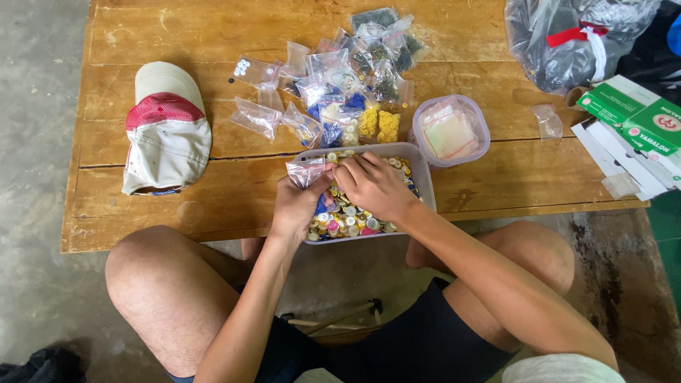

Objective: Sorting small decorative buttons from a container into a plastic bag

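Two hands are working over the tub point(423, 172) of buttons point(347, 216), which is overhanging the tabletop's point(177, 35) near edge. Our left hand point(296, 206) is clamped on a small clear bag point(306, 170); our right hand point(370, 186) is curled, fingertips pinched together at the bag's mouth, though we cannot see what it is holding. We are risking buttons missing the narrow mouth and scattering, or a downward press tipping the tub onto the floor.
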